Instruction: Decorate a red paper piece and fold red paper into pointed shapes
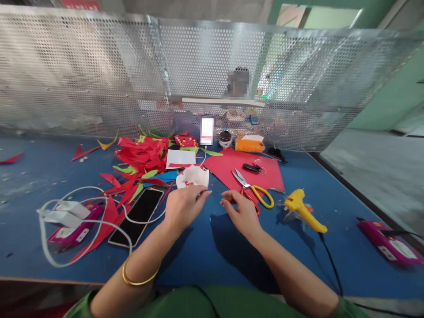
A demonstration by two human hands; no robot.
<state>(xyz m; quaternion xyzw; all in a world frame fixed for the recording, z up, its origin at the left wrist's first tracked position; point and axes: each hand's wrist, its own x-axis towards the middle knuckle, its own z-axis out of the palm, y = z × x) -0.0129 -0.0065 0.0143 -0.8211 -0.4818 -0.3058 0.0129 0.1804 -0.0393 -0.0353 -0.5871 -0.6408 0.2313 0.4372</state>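
My left hand (186, 205) is beside the near edge of a white cup-like paper piece (195, 175) with small red bits in it; its thumb and index finger are pinched, with a tiny red speck at the tips, too small to name. To the right, my right hand (241, 212) is held above the blue table with its fingers curled and thumb apart, nothing visible between them. Scissors (256, 192) with yellow and red handles lie just beyond my right hand, partly on red sheets (245, 165). A yellow glue gun (303, 210) lies farther right.
Red and green scraps (142, 154), a dark phone (137, 218), white cables and a purple power strip (77, 225) lie left. Behind stand a lit phone (207, 130), thread spool (225, 138) and orange packet (250, 144). Another power strip (387, 243) is right; perforated metal screen (205, 66) behind.
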